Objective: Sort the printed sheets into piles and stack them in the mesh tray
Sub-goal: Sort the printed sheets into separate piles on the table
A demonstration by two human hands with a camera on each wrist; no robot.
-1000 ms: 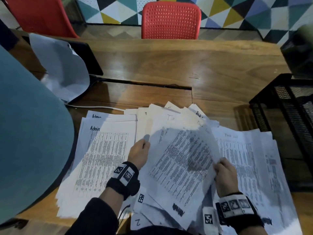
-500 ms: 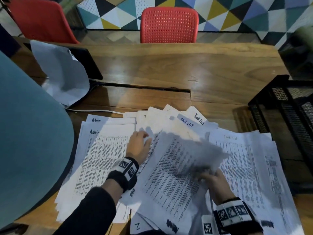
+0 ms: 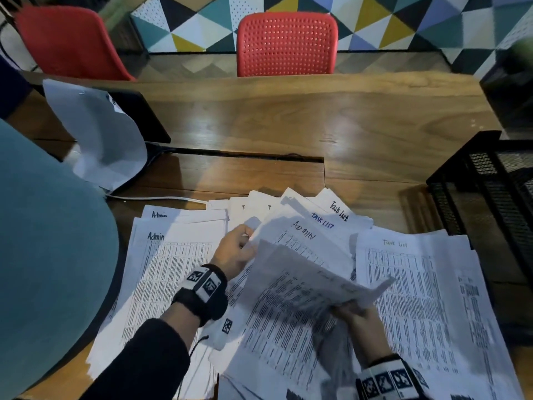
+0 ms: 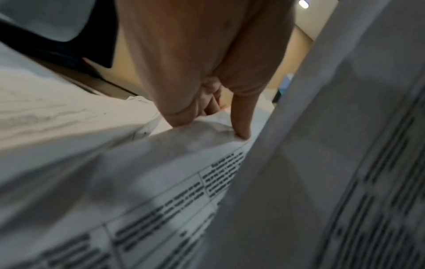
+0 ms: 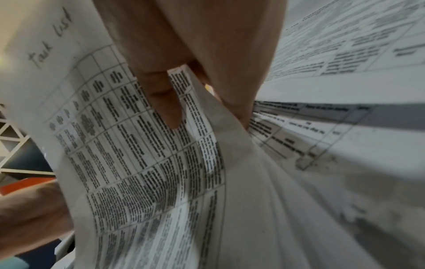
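Printed sheets cover the near part of the wooden table (image 3: pixel 360 116). An "Admin" pile (image 3: pixel 173 269) lies at the left and a "Task List" pile (image 3: pixel 418 287) at the right. Between them is a fanned unsorted heap (image 3: pixel 305 217) with an "ADMIN" sheet (image 3: pixel 311 241) on top. My left hand (image 3: pixel 245 241) pinches that sheet's upper left edge (image 4: pixel 207 134). My right hand (image 3: pixel 354 313) grips a lifted, bent sheet (image 3: pixel 305 284) above the heap; in the right wrist view it reads "Task List" (image 5: pixel 138 145), with the fingers (image 5: pixel 165 102) curled round it. The black mesh tray (image 3: pixel 490 192) stands at the right edge.
A teal chair back (image 3: pixel 43 255) fills the left side. A crumpled white sheet (image 3: pixel 98 131) leans on a dark flat device (image 3: pixel 144 116), with a white cable (image 3: pixel 161 198) running from it. Two red chairs (image 3: pixel 285 44) stand behind the table. A cable slot (image 3: pixel 245 153) crosses the middle.
My right hand has lifted the top sheet off the middle heap and swung it rightward, uncovering the "ADMIN" sheet. My left hand has moved up to that sheet's upper edge.
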